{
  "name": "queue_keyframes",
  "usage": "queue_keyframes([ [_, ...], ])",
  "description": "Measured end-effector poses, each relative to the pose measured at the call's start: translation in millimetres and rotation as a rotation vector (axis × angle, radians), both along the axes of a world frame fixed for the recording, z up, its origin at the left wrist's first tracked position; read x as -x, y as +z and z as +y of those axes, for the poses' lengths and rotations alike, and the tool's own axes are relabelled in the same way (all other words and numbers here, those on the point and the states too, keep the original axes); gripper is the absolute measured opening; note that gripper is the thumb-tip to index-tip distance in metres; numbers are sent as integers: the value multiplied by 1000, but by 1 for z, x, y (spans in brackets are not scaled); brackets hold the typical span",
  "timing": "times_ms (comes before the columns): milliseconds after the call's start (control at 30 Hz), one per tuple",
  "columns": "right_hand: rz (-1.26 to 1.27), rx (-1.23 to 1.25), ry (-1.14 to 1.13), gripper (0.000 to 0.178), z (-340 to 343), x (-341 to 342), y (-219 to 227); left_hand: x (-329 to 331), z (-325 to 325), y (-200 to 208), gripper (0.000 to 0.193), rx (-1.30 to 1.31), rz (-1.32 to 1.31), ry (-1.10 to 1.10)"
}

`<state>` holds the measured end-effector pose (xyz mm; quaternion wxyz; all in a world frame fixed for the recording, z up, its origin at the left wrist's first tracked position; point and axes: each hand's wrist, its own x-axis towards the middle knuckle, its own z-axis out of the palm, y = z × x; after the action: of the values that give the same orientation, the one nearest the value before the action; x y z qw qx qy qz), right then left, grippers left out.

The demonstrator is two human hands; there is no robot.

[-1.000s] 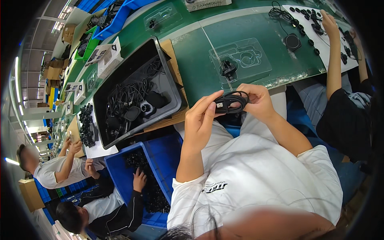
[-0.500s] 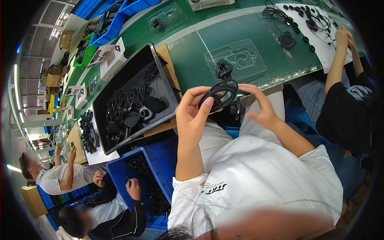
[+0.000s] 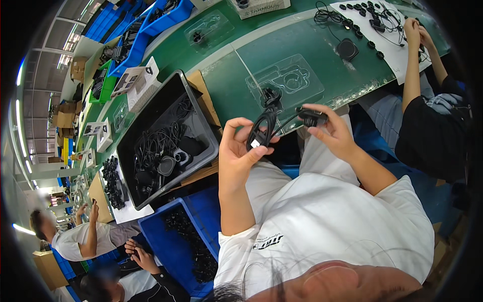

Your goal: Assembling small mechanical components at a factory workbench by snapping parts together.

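Tray [image 3: 313, 92] beyond cable [image 3: 270, 120], bin [image 3: 206, 127] leftward

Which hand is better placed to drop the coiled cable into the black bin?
Likely the left hand: it holds the coil and is nearer the bin. The right hand, holding a black piece, is farther.
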<state>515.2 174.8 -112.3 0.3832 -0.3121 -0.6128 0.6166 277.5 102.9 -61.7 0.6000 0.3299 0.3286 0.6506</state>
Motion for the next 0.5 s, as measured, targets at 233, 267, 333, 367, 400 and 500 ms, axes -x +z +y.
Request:
queue_keyframes([
  [233, -355, -779, -126, 44, 46, -6, 28, 18, 2, -8, 48, 81, 743, -217],
  [267, -385, -867, -106, 43, 52, -7, 29, 18, 4, -10, 48, 93, 924, -219],
  [333, -413, -955, -88, 42, 63, -7, 33, 16, 10, -9, 48, 104, 1107, -218],
  [367, -457, -1015, -104, 40, 68, -7, 34, 11, 15, -5, 46, 87, 1282, -103],
  [400, -503, -1075, -120, 37, 73, -6, 36, 6, 20, -2, 44, 68, 1452, 17],
  [500, -593, -1194, -156, 32, 81, -4, 38, -4, 37, 2, 39, 26, 1784, 275],
])
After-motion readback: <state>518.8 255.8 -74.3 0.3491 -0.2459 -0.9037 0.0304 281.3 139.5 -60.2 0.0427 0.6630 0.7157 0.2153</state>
